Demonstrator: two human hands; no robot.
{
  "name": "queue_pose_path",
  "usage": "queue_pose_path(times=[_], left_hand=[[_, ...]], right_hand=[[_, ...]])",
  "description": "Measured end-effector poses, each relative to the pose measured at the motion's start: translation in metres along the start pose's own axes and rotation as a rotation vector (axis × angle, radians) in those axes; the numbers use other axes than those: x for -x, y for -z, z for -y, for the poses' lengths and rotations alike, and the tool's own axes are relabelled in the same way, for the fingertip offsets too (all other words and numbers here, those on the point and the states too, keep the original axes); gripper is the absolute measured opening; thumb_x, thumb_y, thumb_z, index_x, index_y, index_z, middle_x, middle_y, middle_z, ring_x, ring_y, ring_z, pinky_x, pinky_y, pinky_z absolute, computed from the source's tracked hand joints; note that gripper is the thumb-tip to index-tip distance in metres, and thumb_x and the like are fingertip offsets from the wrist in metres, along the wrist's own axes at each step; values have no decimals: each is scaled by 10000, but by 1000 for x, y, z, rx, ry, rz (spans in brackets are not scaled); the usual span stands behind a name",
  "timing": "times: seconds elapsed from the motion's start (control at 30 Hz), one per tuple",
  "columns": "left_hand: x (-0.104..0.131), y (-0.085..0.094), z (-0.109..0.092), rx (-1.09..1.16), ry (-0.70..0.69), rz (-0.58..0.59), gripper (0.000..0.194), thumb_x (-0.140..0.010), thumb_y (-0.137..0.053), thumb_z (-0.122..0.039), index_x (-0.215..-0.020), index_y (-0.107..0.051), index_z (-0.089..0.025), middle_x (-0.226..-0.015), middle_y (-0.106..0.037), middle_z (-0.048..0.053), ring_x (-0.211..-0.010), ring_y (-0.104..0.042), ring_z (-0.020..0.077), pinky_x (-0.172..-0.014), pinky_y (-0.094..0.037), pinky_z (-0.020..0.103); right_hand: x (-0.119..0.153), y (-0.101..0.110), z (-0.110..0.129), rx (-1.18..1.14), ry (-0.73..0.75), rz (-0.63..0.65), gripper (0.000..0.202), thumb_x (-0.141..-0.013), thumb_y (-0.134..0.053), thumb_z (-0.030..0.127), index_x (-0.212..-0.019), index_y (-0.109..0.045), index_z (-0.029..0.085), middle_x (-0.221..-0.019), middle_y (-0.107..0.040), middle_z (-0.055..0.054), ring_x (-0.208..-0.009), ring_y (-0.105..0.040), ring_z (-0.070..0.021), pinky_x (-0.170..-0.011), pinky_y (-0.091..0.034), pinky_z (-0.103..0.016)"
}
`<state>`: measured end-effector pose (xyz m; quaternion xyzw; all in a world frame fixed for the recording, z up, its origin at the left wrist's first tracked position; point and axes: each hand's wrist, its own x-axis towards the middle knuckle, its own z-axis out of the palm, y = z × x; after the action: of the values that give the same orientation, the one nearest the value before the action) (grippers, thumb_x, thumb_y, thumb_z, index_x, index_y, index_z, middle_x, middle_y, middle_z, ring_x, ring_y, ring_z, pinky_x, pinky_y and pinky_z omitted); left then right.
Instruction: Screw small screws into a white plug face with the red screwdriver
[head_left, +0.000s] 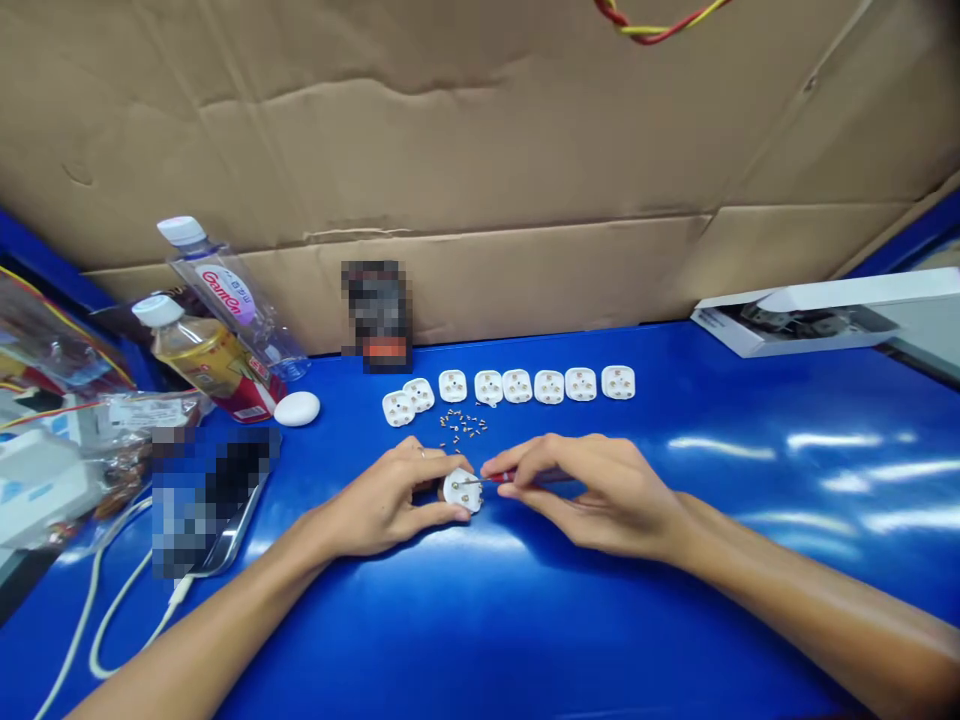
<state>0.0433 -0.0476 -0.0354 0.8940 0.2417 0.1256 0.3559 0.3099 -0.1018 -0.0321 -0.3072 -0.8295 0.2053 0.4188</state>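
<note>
My left hand (pixel 390 497) grips a small white plug piece (pixel 463 492) with metal parts on its face, held between thumb and fingers above the blue table. Between the fingertips of my right hand (pixel 592 490) is a screwdriver (pixel 504 478) with a red handle; its thin shaft points left and its tip meets the face of the piece. Behind my hands, several similar white plug pieces (pixel 549 387) form a row. Loose small brass-coloured screws (pixel 474 422) lie scattered between that row and my left hand.
On the left are two bottles (pixel 217 360), a white oval object (pixel 297 408), a phone (pixel 232 500) with a white cable, and plastic bags (pixel 142 420). An open white box (pixel 795 320) sits back right. Cardboard (pixel 525 150) stands behind the blue table (pixel 525 630).
</note>
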Motion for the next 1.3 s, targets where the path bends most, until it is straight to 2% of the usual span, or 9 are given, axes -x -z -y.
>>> queue_pose_path(times=[0.17,0.3,0.4,0.53,0.67,0.87,1.03,1.17,1.3], left_hand=[[0,0,-1,-26,10,-23,248,-1068,-639,-420,-1144,-709,-195,-1019,-765,34,-861,-646,182,-863,-366,318],[-1,1,-2,-45,21,-22,283,-1058,-642,-460,-1115,-724,-196,-932,-758,23,-801,-624,175,-853,-375,322],[-1,1,-1,-71,37,-44,281,-1040,-669,-463,-1139,-737,-209,-876,-742,13,-771,-600,172,-827,-389,317],[-1,2,1,-51,27,-55,310,-1040,-665,-481,-1170,-737,-209,-875,-743,21,-780,-604,177,-819,-397,317],[-1,1,-1,-1,30,-21,286,-1049,-661,-461,-1157,-723,-203,-976,-773,27,-825,-618,176,-878,-380,324],[-1,0,-5,-10,26,-12,265,-1051,-664,-445,-1119,-719,-195,-977,-765,20,-834,-594,173,-898,-365,321],[-1,5,-2,-72,11,1,365,-1020,-682,-531,-1167,-740,-202,-908,-755,18,-796,-610,174,-889,-393,326],[3,8,4,-158,-81,-15,513,-989,-670,-627,-1243,-747,-188,-913,-750,57,-830,-640,201,-865,-431,337],[6,9,6,-201,-105,-31,549,-981,-684,-623,-1285,-736,-169,-981,-762,84,-870,-666,210,-863,-460,338]], right_hand=[[-2,-12,3,-71,-115,-121,62,-996,-709,191,-988,-658,225,-979,-846,-34,-871,-839,-187,-795,-710,-265],[-4,-16,6,-77,-179,-173,85,-981,-746,229,-1000,-664,226,-929,-833,-17,-793,-833,-173,-774,-718,-257],[-5,-15,5,-33,-93,-171,92,-985,-732,205,-1020,-650,226,-935,-831,-22,-800,-830,-172,-774,-713,-252],[-4,-8,2,7,28,-75,187,-984,-672,121,-1129,-619,227,-1049,-832,-53,-888,-830,-180,-803,-702,-267],[-3,-4,1,-67,-89,-32,120,-1012,-657,147,-1056,-604,245,-1042,-833,-29,-918,-832,-172,-821,-700,-268],[-3,-11,3,-125,-213,-140,157,-975,-745,227,-922,-597,240,-900,-823,-14,-866,-838,-198,-724,-711,-264],[-2,-15,2,-130,-171,-205,120,-963,-755,226,-995,-639,235,-921,-820,-30,-805,-830,-186,-753,-723,-282],[-4,-9,-5,-134,-145,-284,88,-990,-711,203,-1006,-630,232,-988,-811,-54,-829,-828,-185,-776,-719,-289],[-6,-6,-15,-84,-181,-198,33,-1029,-631,197,-1025,-616,227,-1069,-794,-83,-932,-820,-202,-856,-705,-338]])
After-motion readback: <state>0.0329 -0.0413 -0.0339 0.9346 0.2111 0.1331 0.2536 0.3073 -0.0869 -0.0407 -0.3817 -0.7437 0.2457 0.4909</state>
